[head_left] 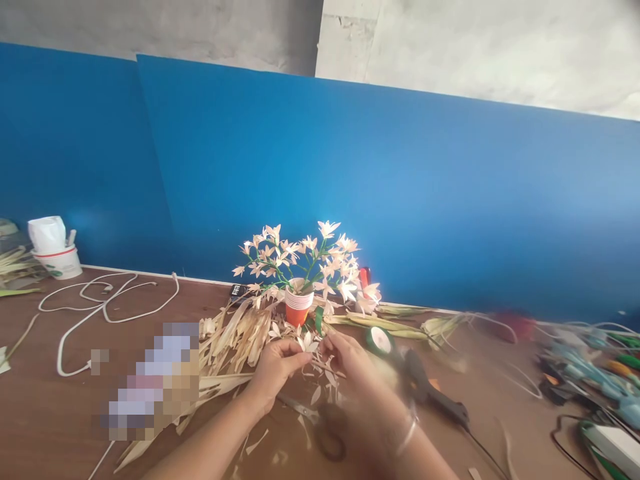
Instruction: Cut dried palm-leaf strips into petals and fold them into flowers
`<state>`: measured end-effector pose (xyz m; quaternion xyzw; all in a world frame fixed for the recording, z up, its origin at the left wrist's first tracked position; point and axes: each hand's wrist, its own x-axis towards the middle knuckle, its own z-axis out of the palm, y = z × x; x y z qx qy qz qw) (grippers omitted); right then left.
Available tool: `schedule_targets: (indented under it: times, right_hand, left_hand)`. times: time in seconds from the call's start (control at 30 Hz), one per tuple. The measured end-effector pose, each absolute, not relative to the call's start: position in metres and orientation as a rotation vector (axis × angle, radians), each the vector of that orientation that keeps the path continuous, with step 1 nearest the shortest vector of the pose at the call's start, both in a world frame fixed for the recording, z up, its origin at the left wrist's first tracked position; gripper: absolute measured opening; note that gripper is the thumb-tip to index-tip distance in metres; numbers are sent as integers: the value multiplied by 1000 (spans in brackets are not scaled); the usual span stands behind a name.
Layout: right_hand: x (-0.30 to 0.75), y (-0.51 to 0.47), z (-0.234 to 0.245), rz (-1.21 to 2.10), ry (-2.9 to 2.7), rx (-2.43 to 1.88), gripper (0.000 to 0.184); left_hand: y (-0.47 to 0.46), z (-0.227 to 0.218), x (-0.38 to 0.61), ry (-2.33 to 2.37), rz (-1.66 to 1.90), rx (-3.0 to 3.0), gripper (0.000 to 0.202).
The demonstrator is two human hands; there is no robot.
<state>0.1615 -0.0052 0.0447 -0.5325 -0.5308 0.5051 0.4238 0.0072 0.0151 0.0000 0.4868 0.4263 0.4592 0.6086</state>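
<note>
My left hand (280, 373) is closed in a pinch, and a small pale flower (309, 344) of pointed petals shows at its fingertips. Just to its right my right hand (346, 357) is closed too, its fingers curled close to the same flower; what they pinch is hidden. Behind both hands stands a stack of orange and white paper cups (299, 308), holding green-stemmed branches with many pale flowers (330, 268). Below the hands lie scissors (311, 415) with dark handles, partly blurred. Loose petals (330, 379) are scattered around them.
Dried husks (243, 340) lie left of the cups. To the right are a green tape roll (380, 340) and a black glue gun (435, 393) with its cord. White cables (103, 303) cross the left side; tangled items (595, 373) crowd the far right. A blue panel (400, 200) stands behind.
</note>
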Motion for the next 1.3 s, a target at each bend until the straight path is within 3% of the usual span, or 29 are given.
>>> schedule_targets:
  times: [0.07, 0.3, 0.67, 1.0, 1.2, 1.3]
  right_hand:
    - [159, -7, 45, 1231, -1331, -1368, 44]
    - [152, -5, 30, 1227, -1257, -1331, 27]
    - [158, 0, 37, 1095, -1330, -1359, 38]
    - [204, 9, 44, 647, -1456, -1523, 38]
    - [264, -6, 57, 228, -1561, -1983, 43]
    - [293, -27, 57, 81, -1581, -2186, 27]
  left_hand:
    - [14, 1, 8, 985, 1058, 1101, 33]
    - [14, -1, 9, 939, 985, 1046, 34]
    - [16, -11, 11, 985, 905, 1136, 31]
    - [18, -17, 8, 794, 914, 857, 25]
    - [14, -8, 8, 811, 914, 818, 26]
    - [14, -6, 8, 828, 900, 806, 28]
